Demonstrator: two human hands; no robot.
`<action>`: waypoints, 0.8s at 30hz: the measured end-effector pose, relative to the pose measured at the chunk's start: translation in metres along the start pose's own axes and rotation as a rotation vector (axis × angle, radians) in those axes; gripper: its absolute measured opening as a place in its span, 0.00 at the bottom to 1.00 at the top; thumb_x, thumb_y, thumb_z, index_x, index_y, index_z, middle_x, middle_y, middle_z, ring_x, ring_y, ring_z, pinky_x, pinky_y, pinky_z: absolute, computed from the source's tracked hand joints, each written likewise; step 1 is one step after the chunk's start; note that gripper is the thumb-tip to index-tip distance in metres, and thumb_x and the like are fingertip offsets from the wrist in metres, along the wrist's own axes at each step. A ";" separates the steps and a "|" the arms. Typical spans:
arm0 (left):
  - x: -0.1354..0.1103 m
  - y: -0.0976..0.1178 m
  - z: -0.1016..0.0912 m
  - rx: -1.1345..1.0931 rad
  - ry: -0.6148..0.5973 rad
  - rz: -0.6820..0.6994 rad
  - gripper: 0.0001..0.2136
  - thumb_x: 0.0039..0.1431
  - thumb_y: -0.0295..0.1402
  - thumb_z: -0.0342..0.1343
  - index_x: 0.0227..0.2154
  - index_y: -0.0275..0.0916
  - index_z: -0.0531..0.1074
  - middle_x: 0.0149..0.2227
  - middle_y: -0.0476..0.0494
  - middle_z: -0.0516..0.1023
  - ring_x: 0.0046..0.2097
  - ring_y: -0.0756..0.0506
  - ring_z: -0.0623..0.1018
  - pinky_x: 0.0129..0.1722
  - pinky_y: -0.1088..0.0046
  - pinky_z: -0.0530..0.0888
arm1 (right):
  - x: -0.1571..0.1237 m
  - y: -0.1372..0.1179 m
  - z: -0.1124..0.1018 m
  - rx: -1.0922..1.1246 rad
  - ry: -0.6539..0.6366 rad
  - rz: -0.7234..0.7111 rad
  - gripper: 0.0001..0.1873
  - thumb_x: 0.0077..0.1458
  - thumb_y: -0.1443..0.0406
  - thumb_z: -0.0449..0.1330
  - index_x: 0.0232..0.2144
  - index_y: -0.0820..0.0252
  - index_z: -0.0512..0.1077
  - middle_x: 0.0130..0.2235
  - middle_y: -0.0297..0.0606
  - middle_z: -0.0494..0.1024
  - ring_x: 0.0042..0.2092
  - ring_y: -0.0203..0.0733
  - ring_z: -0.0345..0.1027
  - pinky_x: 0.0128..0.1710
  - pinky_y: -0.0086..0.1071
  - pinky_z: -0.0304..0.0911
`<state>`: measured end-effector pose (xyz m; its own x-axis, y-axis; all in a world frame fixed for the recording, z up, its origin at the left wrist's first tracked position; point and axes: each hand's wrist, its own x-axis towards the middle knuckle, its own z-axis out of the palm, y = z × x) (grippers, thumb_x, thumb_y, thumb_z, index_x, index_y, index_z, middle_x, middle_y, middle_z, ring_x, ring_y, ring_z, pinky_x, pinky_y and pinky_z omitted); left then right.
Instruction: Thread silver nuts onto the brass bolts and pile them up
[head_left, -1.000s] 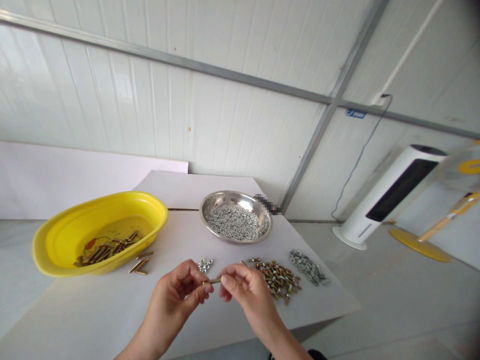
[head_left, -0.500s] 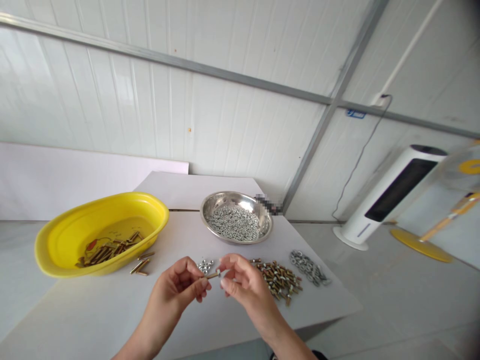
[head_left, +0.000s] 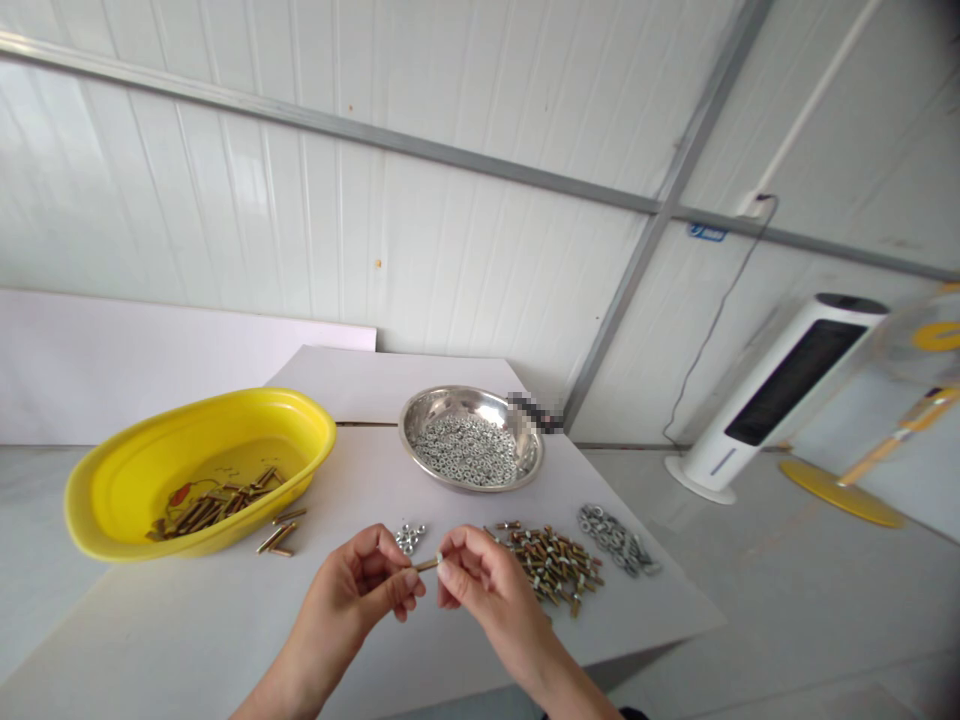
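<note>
My left hand (head_left: 358,590) pinches a small brass-coloured bolt (head_left: 427,565) by one end, held level over the white table (head_left: 187,640). My right hand (head_left: 480,585) has its fingertips closed on the bolt's other end, where a small silver piece shows. Both hands hover at the table's near edge. A few loose silver nuts (head_left: 409,536) lie just behind the hands. To the right lies a heap of brass bolts (head_left: 551,565), and past it a heap of silver washers (head_left: 616,540).
A yellow plastic basin (head_left: 112,470) with several brass bolts stands at the left, with a few bolts (head_left: 277,535) on the table beside it. A steel bowl (head_left: 525,420) full of silver nuts stands behind. A white tower fan (head_left: 780,390) and a yellow floor fan (head_left: 900,440) are on the floor at right.
The hands stay together on the bolt; the right fingers have shifted on its end, as if turning the small silver piece. The view has shifted slightly.
</note>
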<state>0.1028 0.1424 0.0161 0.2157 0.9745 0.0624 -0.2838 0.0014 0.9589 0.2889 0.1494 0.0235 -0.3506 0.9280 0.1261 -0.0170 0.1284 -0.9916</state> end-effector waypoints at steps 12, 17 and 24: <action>-0.001 0.005 0.001 0.006 -0.043 -0.034 0.14 0.50 0.37 0.70 0.26 0.37 0.69 0.24 0.47 0.80 0.26 0.50 0.75 0.27 0.74 0.71 | 0.001 0.008 0.002 -0.017 0.007 0.099 0.35 0.65 0.44 0.46 0.24 0.65 0.74 0.20 0.38 0.74 0.21 0.35 0.66 0.24 0.27 0.60; -0.004 0.009 0.001 -0.142 0.025 -0.129 0.13 0.49 0.35 0.70 0.26 0.36 0.71 0.25 0.48 0.80 0.27 0.51 0.74 0.29 0.76 0.69 | -0.001 -0.001 -0.001 -0.040 0.051 -0.062 0.16 0.58 0.58 0.63 0.47 0.58 0.73 0.39 0.39 0.78 0.35 0.38 0.70 0.33 0.28 0.65; -0.011 0.015 0.008 -0.199 0.039 -0.181 0.12 0.50 0.34 0.69 0.27 0.36 0.71 0.27 0.46 0.80 0.28 0.51 0.74 0.29 0.76 0.68 | 0.004 -0.004 0.000 -0.199 0.111 -0.181 0.09 0.52 0.71 0.63 0.36 0.57 0.78 0.38 0.37 0.79 0.36 0.40 0.71 0.35 0.29 0.67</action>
<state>0.1035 0.1303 0.0317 0.2441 0.9623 -0.1196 -0.4231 0.2167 0.8798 0.2876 0.1523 0.0278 -0.2538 0.9150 0.3137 0.1178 0.3512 -0.9289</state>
